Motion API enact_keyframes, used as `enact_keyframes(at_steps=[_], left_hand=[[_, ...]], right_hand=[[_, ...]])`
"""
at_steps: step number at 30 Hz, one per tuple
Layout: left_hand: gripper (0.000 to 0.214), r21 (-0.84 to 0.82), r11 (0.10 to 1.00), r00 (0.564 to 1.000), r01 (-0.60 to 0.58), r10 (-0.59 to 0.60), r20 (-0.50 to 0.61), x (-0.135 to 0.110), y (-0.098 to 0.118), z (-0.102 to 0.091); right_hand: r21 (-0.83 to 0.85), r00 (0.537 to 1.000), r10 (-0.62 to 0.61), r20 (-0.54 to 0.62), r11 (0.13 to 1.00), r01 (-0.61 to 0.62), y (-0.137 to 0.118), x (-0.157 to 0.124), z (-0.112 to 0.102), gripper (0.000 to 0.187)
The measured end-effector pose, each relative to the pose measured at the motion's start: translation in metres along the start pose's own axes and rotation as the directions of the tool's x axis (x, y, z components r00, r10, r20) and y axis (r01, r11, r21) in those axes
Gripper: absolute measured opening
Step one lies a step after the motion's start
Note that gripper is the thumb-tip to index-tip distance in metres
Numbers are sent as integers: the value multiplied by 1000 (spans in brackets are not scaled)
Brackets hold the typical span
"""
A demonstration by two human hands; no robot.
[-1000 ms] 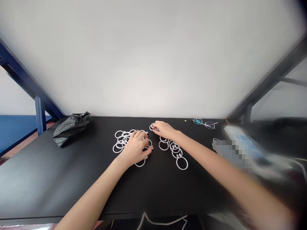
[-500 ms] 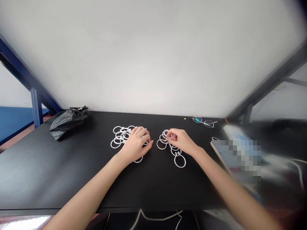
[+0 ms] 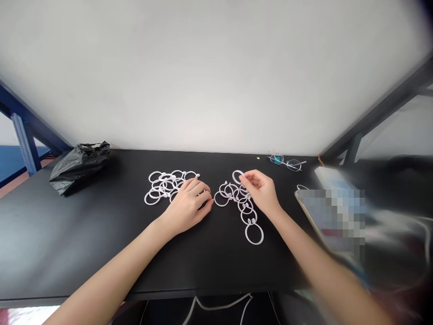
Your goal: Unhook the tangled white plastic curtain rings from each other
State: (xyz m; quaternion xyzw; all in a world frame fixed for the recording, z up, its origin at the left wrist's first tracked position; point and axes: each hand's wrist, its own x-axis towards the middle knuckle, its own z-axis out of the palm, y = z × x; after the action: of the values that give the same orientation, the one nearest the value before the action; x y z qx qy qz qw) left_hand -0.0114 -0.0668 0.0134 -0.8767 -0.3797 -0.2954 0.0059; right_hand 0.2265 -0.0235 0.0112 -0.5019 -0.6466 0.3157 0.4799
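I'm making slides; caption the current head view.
Right hand pinching a white ring, left hand over a ring pile, on a black table.

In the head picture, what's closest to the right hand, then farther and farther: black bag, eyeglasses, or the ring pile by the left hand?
From the right hand:
1. Eyeglasses, to its right, nearer the wall
2. Ring pile, to its left
3. Black bag, far left

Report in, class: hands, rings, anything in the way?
Right hand pinching a white ring by the right cluster. Left hand partly covering the left cluster, grip unclear. Eyeglasses and black bag lie apart, out of the way.
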Motion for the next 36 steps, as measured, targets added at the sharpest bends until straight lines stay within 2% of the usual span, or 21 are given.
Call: enact_keyframes(at_steps=[2, 3, 4, 7, 10, 15, 20, 23, 28, 31, 36], left_hand=[[11, -5, 1000, 999, 0, 0, -32, 0, 3, 0], [17, -8, 1000, 998, 3, -4, -63, -1, 4, 0], [28, -8, 1000, 995, 5, -6, -97, -1, 5, 0], [53, 2, 999, 991, -44, 44, -129, -2, 8, -2], [50, -34, 991, 988, -132, 129, -80, -1, 10, -2], [44, -117, 985, 985, -129, 114, -133, -1, 13, 4], [28, -187, 975, 984, -122, 93, -154, -1, 13, 5], [15, -288, 956, 986, -52, 3, -168, -2, 11, 2], [18, -452, 878, 963, 159, -239, -125, -1, 10, -2], [19, -586, 772, 937, 245, -343, -60, 1, 9, -3], [19, -771, 557, 898, 310, -437, 46, 3, 6, -2]], right_hand=[[12, 995, -45, -84, 999, 47, -4, -4, 2, 25], [7, 993, -80, -84, 997, 81, -6, -7, 4, 23], [-1, 991, -122, -56, 993, 122, -9, -10, 5, 21], [36, 968, -194, 159, 981, 191, -18, -22, 11, 19], [87, 944, -190, 269, 981, 173, -22, -31, 19, 20], [55, 964, -144, 225, 989, 135, -19, -35, 29, 20], [177, 965, -13, 264, 984, -35, -22, -35, 30, 23], [281, 968, 35, 249, 954, -106, -26, -36, 30, 23], [367, 983, -44, 178, 930, -25, -28, -38, 31, 18], [390, 984, -65, 164, 921, -4, -26, -38, 31, 17], [445, 983, 13, 184, 890, -96, -27, -36, 32, 20]])
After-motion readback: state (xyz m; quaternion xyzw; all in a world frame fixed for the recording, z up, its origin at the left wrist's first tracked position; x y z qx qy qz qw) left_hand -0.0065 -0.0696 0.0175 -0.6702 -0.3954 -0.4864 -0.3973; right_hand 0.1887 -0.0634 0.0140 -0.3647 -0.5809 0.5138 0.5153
